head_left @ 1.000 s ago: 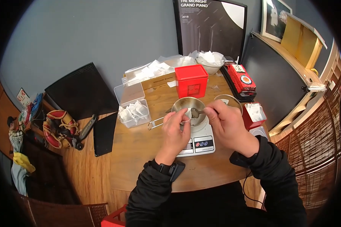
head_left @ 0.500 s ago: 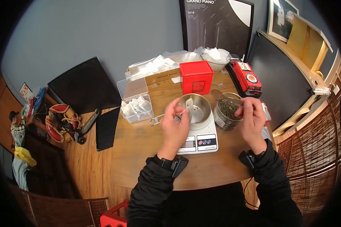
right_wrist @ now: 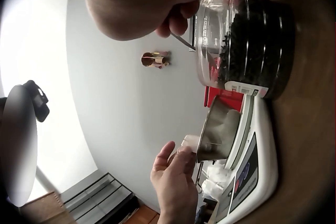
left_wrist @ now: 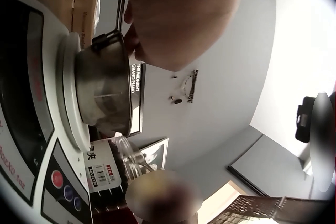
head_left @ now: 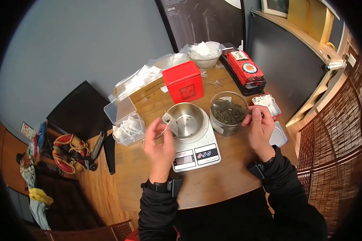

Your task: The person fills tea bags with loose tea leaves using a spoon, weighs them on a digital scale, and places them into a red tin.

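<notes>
1. On the wooden table (head_left: 217,182) we see a white digital scale (head_left: 197,157).
2. Just beside it stands our clear jar (head_left: 225,129) of dried leaves.
3. A steel pan (head_left: 189,120) sits on the scale.
4. Our right hand (head_left: 260,130) grips a spoon (head_left: 221,105), bowl inside the jar.
5. Our left hand (head_left: 159,150) pinches a small white pouch (head_left: 173,125) by the pan's rim.

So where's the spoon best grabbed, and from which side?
By the handle, coming from the person's right, most likely in a thumb-and-finger pinch. The bowl of the spoon points left over the dark leaves in the open jar, while the thin handle runs out past the rim to the right hand, which grips it there.
</notes>
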`<action>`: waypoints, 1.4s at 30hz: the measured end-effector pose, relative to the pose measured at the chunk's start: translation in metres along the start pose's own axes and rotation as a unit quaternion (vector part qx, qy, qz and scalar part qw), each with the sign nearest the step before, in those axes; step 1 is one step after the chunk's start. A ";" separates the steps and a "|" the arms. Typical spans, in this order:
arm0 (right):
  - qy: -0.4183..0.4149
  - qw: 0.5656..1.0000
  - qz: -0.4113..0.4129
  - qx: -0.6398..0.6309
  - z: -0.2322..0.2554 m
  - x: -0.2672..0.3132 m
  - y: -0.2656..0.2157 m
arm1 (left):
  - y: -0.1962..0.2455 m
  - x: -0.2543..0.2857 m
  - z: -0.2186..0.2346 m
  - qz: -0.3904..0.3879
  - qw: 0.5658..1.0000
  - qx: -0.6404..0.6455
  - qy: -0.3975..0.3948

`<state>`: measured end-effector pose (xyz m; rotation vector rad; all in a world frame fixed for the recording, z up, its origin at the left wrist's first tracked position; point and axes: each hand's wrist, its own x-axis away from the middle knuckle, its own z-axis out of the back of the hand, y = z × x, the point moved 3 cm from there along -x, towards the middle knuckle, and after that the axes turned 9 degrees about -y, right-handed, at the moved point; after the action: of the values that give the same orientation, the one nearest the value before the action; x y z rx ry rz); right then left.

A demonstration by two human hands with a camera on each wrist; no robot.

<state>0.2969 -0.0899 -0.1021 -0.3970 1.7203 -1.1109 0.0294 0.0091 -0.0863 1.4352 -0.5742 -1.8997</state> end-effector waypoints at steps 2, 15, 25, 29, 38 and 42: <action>-0.010 1.000 -0.010 0.007 0.002 0.002 0.000 | -0.003 -0.001 0.001 0.012 1.000 0.007 0.000; 0.000 0.999 -0.035 -0.025 0.003 0.001 -0.005 | -0.007 -0.002 0.005 0.035 0.999 -0.028 -0.016; 0.003 0.998 -0.049 -0.034 0.003 0.002 -0.003 | -0.004 -0.004 0.003 -0.001 0.993 -0.107 -0.049; 0.008 0.998 -0.051 -0.034 0.004 0.002 -0.001 | -0.002 -0.004 0.004 -0.004 0.992 -0.120 -0.043; 0.007 0.998 -0.053 -0.036 0.005 0.001 0.001 | 0.000 -0.005 0.004 -0.043 0.980 -0.183 -0.060; 0.011 0.997 -0.058 -0.041 0.005 0.001 0.003 | -0.001 -0.004 0.004 -0.019 0.988 -0.148 -0.032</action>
<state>0.3015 -0.0920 -0.1055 -0.5445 1.7853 -1.1328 0.0256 0.0128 -0.0834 1.2047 -0.2805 -1.9709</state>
